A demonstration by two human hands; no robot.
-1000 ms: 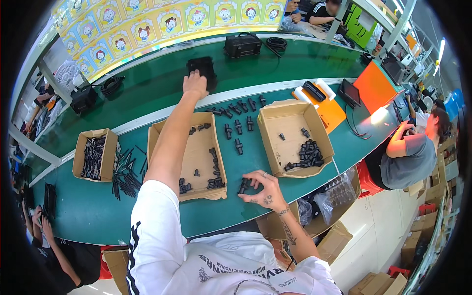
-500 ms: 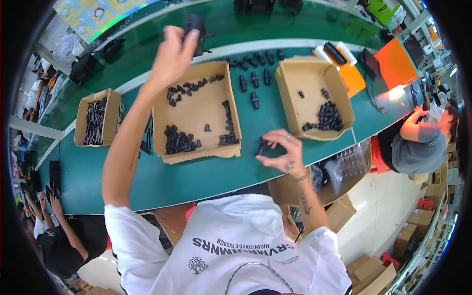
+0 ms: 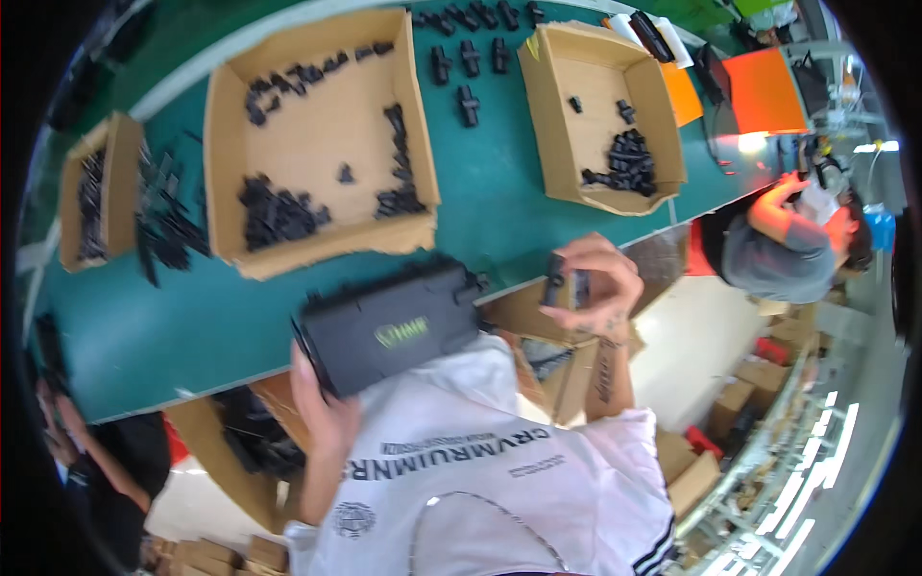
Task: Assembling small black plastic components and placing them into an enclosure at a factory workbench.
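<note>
Black case (image 3: 399, 331) and dark part (image 3: 554, 280) occupy both hands (image 3: 329, 415).

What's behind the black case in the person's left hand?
Beyond the black case, green tabletop shows, then an open cardboard box holding small black fittings. The case covers a stretch of the tabletop's near edge; anything directly behind it is hidden.
</note>
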